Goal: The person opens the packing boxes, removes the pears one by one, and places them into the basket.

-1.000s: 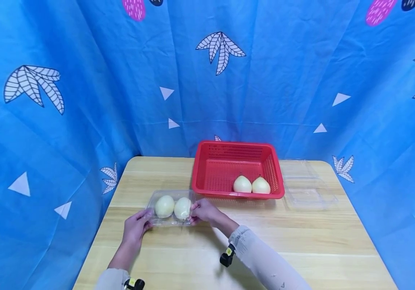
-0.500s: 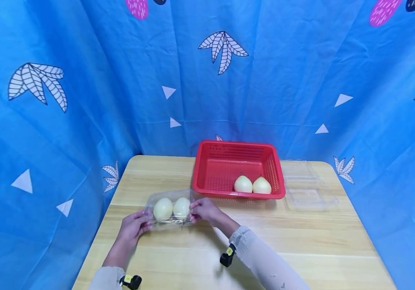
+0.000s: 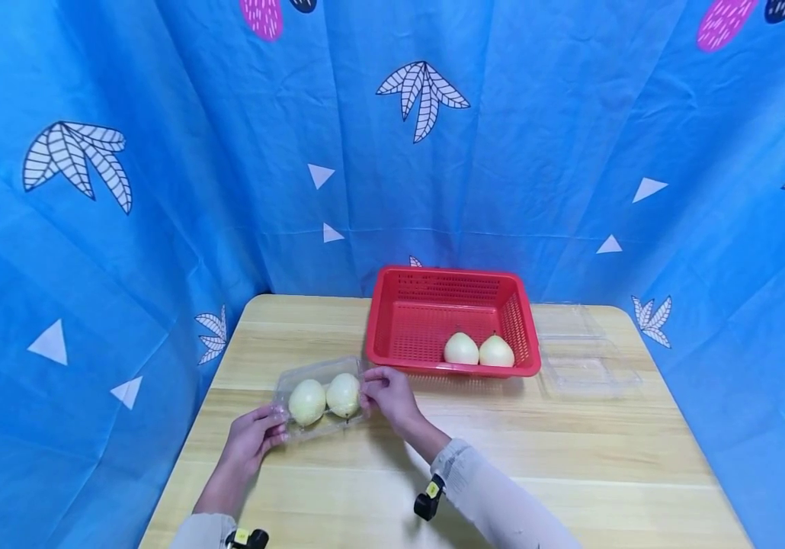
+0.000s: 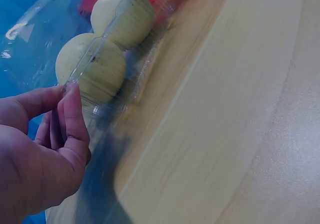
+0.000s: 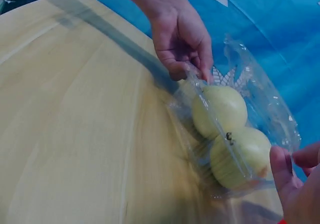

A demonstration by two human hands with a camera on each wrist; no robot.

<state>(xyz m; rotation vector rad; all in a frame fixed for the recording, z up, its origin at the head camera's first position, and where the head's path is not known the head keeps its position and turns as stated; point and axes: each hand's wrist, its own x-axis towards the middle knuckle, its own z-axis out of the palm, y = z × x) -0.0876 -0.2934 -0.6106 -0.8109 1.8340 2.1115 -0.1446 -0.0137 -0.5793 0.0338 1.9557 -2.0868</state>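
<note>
A clear plastic clamshell box (image 3: pixel 327 370) holds two pale yellow pears (image 3: pixel 306 402), side by side, on the left part of the wooden table. My left hand (image 3: pixel 251 436) pinches its left edge between thumb and fingers, as the left wrist view shows closely. At the opposite end, my right hand (image 3: pixel 392 396) grips the right edge with thumb and forefinger. In the right wrist view, a clear flap (image 5: pixel 270 98) of the box stands up on the side away from the table's front. Glare makes the plastic's exact edges hard to see.
A red plastic basket (image 3: pixel 382 328) with two more pears (image 3: pixel 496 351) stands behind and right of the box. Further right lie other clear plastic containers (image 3: pixel 581 370). A blue patterned curtain (image 3: pixel 427 191) hangs around the table (image 3: pixel 536 473).
The box has tilted and turned slightly, its left end coming a little nearer. My left hand has shifted slightly left and toward me. Both hands keep hold of the box.
</note>
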